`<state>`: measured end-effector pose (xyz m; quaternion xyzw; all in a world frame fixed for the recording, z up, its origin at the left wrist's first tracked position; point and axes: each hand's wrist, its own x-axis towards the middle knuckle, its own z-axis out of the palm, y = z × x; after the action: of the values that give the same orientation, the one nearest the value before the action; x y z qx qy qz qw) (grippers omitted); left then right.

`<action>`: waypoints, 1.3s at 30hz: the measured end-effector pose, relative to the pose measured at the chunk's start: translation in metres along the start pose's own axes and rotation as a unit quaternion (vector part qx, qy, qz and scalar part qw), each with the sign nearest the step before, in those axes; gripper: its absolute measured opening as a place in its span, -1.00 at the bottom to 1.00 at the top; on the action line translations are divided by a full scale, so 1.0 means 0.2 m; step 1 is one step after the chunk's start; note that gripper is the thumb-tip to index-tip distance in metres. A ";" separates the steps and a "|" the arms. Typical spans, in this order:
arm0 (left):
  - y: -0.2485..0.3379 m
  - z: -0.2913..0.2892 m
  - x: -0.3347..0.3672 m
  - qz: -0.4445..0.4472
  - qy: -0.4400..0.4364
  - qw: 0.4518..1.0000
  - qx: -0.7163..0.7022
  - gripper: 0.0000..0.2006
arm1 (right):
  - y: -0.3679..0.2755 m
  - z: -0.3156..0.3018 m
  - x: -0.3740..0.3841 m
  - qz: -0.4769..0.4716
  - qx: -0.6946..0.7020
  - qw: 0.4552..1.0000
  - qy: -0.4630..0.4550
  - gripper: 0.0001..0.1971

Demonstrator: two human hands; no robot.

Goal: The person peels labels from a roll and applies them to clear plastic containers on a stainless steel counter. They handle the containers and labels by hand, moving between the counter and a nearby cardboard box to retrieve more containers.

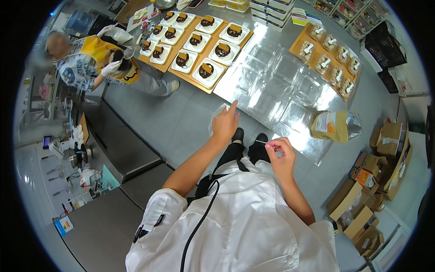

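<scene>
My left hand (225,124) is in front of the metal table's near edge, its index finger stretched out toward the table. The other fingers are curled round a clear plastic piece (214,122), mostly hidden behind the hand; its exact kind cannot be made out. Lower and to the right, my right hand (282,157) pinches a thin white strip (261,142) between thumb and fingers. Beyond my hands, flat clear plastic containers (253,68) lie on the metal table (272,119). A gold pouch (330,127) with a clear part stands at the table's right.
Wooden boards (206,89) carry white square dishes of dark dessert. Another board (297,47) holds clear cups with white tags. At left, a co-worker (97,63) in white gloves holds a bowl. Cardboard boxes (362,199) sit at right; a dark counter (118,136) is left.
</scene>
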<state>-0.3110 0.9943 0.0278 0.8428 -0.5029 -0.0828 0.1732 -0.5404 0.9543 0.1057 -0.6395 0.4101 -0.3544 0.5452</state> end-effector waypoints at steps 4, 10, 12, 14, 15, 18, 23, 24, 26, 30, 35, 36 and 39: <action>0.06 0.06 0.15 0.042 0.010 0.995 0.090 -0.51 | 0.02 -0.07 0.02 -0.009 0.005 0.999 -0.051 -0.92; 0.08 0.16 0.24 0.069 -0.028 0.976 0.205 -0.67 | 0.06 -0.20 0.03 0.005 0.007 0.997 -0.071 -0.92; 0.07 0.17 0.26 0.085 -0.029 0.967 0.238 -0.72 | 0.06 -0.24 0.04 0.006 0.010 0.997 -0.070 -0.93; 0.05 0.17 0.28 0.103 -0.015 0.962 0.254 -0.82 | 0.06 -0.27 0.05 0.002 0.014 0.998 -0.061 -0.93; 0.05 0.18 0.30 0.113 -0.008 0.960 0.258 -0.85 | 0.08 -0.28 0.04 -0.002 0.016 0.998 -0.053 -0.92; 0.02 0.21 0.34 0.129 -0.004 0.954 0.272 -0.85 | 0.10 -0.30 0.03 -0.020 0.008 0.999 -0.047 -0.92; 0.02 0.18 0.37 0.152 0.021 0.950 0.273 -0.88 | 0.04 -0.32 0.01 -0.005 0.001 0.998 -0.063 -0.93; 0.02 0.15 0.37 0.157 0.034 0.949 0.273 -0.88 | 0.05 -0.32 0.02 -0.004 0.008 0.998 -0.054 -0.93; 0.06 0.00 0.36 0.143 0.079 0.956 0.242 -0.90 | 0.05 -0.30 0.01 0.002 0.025 0.999 -0.034 -0.92; 0.20 -0.43 0.18 0.065 0.213 0.975 0.012 -0.92 | -0.03 -0.21 0.05 -0.012 0.064 0.998 -0.008 -0.92; 0.20 -0.68 -0.15 -0.234 0.158 0.786 -0.550 -0.86 | -0.23 0.01 0.14 0.039 0.207 0.976 -0.061 -0.91; 0.21 -0.69 -0.21 -0.277 0.150 0.692 -0.650 -0.84 | -0.27 0.06 0.17 0.032 0.221 0.972 -0.075 -0.91; 0.34 -0.80 -0.31 -0.280 0.132 0.642 -0.702 -0.83 | -0.40 0.20 0.24 0.015 0.230 0.970 -0.081 -0.91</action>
<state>-0.3465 1.0517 0.2006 0.5709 -0.0058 -0.3435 0.7456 -0.4728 0.9325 0.1793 -0.5173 0.2822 -0.3781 0.7140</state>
